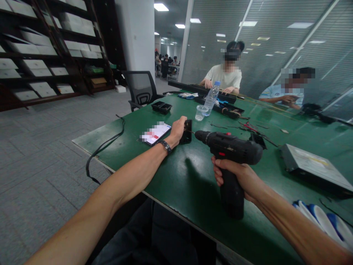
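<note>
My right hand (pixel 239 176) is wrapped round the grip of a black cordless drill (pixel 231 149), whose bit points left at a small black box-shaped part (pixel 186 131) standing on the green table (pixel 176 173). My left hand (pixel 177 131) is closed on that black part and holds it upright, with a dark band on the wrist. A phone (pixel 156 133) with a lit screen lies just left of my left hand.
A grey flat drive unit (pixel 314 165) lies at the right, blue-and-white gloves (pixel 321 217) near it. A water bottle (pixel 212 98), plastic cup (pixel 201 112), black trays (pixel 161 106), loose wires and parts sit farther back. Two people sit across the table. A black cable (pixel 103 147) hangs off the left edge.
</note>
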Available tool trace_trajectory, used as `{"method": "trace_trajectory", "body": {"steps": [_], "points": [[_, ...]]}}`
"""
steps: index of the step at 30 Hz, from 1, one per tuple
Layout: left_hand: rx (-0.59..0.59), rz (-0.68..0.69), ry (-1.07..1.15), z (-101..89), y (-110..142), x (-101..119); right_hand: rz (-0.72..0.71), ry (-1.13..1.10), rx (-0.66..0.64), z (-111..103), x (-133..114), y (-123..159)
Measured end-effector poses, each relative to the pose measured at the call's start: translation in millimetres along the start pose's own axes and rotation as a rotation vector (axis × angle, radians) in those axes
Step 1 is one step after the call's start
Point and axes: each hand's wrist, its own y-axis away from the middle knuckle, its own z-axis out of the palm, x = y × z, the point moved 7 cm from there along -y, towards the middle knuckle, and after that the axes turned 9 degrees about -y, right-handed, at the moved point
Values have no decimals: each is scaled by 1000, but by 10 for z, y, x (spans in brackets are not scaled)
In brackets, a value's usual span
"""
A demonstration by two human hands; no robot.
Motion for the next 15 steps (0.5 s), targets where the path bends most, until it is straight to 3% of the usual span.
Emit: {"method": "trace_trajectory", "body": {"steps": [15], "points": [[-1, 1, 21, 0, 14, 13, -2, 24, -25, 42, -11, 5]]}}
